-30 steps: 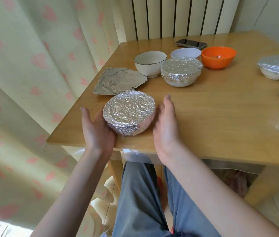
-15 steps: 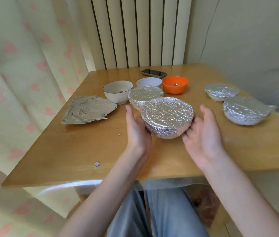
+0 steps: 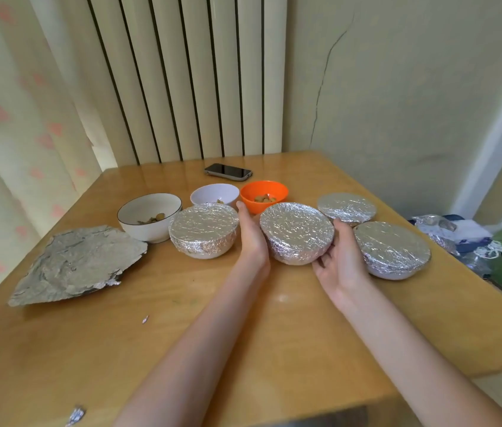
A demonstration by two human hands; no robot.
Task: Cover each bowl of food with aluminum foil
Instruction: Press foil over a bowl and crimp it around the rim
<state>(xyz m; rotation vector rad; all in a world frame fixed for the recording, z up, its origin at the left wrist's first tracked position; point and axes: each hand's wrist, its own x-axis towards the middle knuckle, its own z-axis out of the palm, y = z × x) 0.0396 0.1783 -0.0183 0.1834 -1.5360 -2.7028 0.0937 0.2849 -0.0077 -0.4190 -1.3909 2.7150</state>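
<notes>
I have both hands on the round foil-wrapped bowl (image 3: 297, 234) at the middle of the wooden table (image 3: 243, 334). My left hand (image 3: 251, 234) lies flat against its nine o'clock side with fingers straight; my right hand (image 3: 340, 260) cups the four o'clock side, fingers curled under the lower wall. Three more foil-covered bowls sit around it: one at nine o'clock (image 3: 203, 231), one at one o'clock (image 3: 347, 208), one at three o'clock (image 3: 391, 249). Still open at eleven and twelve o'clock are the white black-rimmed bowl (image 3: 149, 215), the small white bowl (image 3: 214, 194) and the orange plastic bowl (image 3: 264, 195). The crumpled loose foil sheet (image 3: 77, 265) lies far out at nine o'clock.

I judge the foil thin and easily torn, its skin slippery over the bowl, so I would hold low on the walls and not press the taut top.
</notes>
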